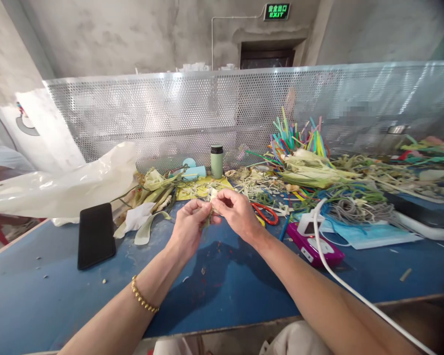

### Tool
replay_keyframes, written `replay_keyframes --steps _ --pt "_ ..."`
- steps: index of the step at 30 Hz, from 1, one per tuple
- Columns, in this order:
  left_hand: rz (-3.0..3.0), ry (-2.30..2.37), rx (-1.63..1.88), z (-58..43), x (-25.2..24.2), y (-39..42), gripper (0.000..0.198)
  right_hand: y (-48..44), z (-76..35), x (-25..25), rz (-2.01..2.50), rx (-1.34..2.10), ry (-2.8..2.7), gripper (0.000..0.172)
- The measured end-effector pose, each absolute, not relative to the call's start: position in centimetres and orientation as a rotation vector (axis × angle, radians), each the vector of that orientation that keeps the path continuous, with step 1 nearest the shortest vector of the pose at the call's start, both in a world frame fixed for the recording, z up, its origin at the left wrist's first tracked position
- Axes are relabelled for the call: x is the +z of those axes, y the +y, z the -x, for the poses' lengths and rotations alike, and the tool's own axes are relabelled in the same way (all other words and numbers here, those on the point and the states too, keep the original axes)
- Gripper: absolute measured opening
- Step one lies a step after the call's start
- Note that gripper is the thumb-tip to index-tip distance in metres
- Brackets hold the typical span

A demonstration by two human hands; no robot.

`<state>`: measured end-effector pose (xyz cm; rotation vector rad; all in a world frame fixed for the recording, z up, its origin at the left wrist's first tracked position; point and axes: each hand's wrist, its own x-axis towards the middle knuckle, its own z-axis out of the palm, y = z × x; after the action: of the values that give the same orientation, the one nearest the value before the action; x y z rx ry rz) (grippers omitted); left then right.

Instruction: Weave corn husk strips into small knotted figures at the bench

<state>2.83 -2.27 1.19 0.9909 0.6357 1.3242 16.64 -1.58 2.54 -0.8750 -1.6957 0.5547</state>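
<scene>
Both of my hands meet above the middle of the blue table (140, 301). My left hand (190, 224), with a beaded gold bracelet on its wrist, pinches the lower part of a small pale piece (213, 193) that looks like husk. The fingers of my right hand (239, 209) are closed on the upper part of the same piece. Its lower end is mostly hidden by my fingers. Behind the hands, husk scraps lie on a yellow sheet (183, 192). Red-handled scissors (268, 215) are just right of my right hand.
A black phone (96, 236) and white plastic bag (96, 187) are at left. A green bottle (216, 161) stands behind. At right are a purple box (321, 249), white cable (327, 266), blue mask (373, 235), husks (311, 170) and colored stems (288, 135) before a perforated metal screen (170, 108).
</scene>
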Motion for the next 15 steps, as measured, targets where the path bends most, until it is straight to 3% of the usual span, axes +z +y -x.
replay_keyframes --steps 10,15 --pt "-1.070 0.669 1.247 -2.17 1.88 -2.24 0.028 -1.51 -16.92 2.74 0.903 0.500 -1.734 0.018" --pt "-1.072 0.704 1.279 -2.08 1.99 -2.36 0.024 -1.63 -17.26 3.28 0.920 0.560 -1.781 0.030"
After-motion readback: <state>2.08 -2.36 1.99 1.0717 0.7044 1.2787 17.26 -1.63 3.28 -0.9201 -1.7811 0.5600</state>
